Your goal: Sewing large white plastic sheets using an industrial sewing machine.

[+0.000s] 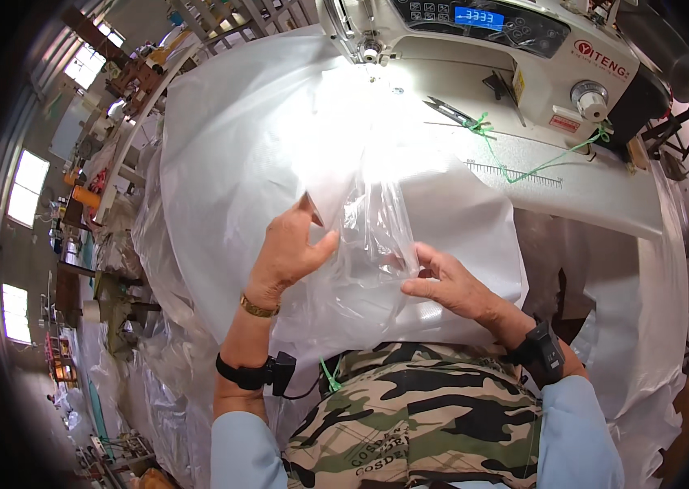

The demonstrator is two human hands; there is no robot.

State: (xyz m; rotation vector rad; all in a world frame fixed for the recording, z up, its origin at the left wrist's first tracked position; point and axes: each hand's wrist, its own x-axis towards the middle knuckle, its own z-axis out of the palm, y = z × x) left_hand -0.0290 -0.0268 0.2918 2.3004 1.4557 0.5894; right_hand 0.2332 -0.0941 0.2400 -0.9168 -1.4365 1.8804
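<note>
A large, whitish plastic sheet (222, 163) is spread under the sewing machine's needle area and down to my lap. On its middle lies a crinkled strip of clear plastic film (373, 220), shiny and gathered in folds. My left hand (287, 248) is at the film's left side, thumb on top and fingertips partly hidden behind the plastic. On the right, my right hand (450, 284) pinches the film's edge between thumb and fingers, some of which show through it. The white sewing machine (475, 49) stands beyond, its lamp glaring over the sheet near the needle.
Thread snips (449, 111) lie on the machine bed, with a green cord (523, 173) beside them. A printed ruler scale (515, 173) runs along the bed. More clear plastic (169, 367) hangs in heaps at the left. Machines and windows show farther off.
</note>
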